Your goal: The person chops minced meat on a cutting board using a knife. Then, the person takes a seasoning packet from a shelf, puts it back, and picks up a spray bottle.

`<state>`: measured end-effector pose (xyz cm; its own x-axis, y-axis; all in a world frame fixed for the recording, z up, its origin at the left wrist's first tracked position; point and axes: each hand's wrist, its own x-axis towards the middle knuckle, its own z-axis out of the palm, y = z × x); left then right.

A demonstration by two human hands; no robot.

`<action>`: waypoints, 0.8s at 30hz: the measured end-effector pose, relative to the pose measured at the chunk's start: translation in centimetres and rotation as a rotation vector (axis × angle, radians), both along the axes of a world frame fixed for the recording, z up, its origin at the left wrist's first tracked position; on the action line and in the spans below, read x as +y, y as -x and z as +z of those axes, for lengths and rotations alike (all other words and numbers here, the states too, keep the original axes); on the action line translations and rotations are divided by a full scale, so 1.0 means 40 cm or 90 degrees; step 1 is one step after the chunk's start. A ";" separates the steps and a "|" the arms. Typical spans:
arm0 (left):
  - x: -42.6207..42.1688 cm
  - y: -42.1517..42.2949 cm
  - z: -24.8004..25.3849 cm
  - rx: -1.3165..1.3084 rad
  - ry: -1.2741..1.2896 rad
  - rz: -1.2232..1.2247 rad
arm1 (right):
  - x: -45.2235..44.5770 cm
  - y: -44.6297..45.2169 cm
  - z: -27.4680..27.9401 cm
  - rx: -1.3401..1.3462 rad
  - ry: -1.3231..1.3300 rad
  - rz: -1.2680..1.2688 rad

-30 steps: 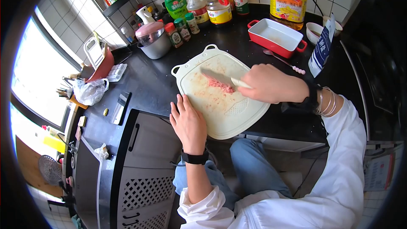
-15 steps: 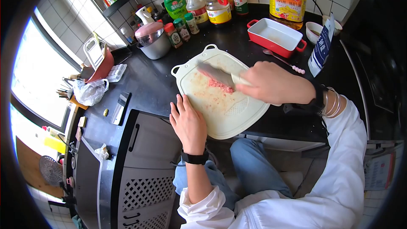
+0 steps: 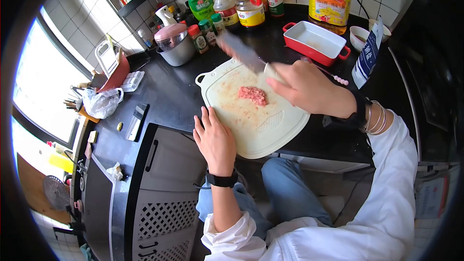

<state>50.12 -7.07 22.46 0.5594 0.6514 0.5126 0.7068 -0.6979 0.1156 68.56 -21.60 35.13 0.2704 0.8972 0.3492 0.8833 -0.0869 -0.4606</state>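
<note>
Gripping: right hand (image 3: 313,88), fingers clamped on one knife (image 3: 247,56) above one board (image 3: 251,140)
Left hand (image 3: 215,147): fingers slightly apart, board's left edge
Minced meat (image 3: 253,95): one heap, mid-board

Compared with 0.5 seconds ago, my right hand (image 3: 314,89) has risen a little and lifted the knife (image 3: 246,56) in front of it, so the minced meat (image 3: 253,95) that was partly hidden now shows uncovered, ahead and to the right of my left hand (image 3: 215,142).
</note>
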 end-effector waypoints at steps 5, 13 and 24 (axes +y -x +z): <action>0.000 0.001 0.000 -0.003 -0.003 -0.004 | -0.001 -0.011 -0.032 -0.131 0.095 0.025; 0.003 0.001 -0.004 -0.001 -0.005 -0.004 | 0.009 -0.017 -0.037 -0.052 0.017 0.037; 0.004 -0.002 -0.003 0.000 -0.010 -0.002 | 0.002 -0.035 -0.079 -0.193 0.167 0.076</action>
<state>50.19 -6.89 22.33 0.5613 0.6415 0.5229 0.7046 -0.7018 0.1048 69.95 -21.52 31.95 0.0788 0.9851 0.1529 0.9865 -0.0549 -0.1544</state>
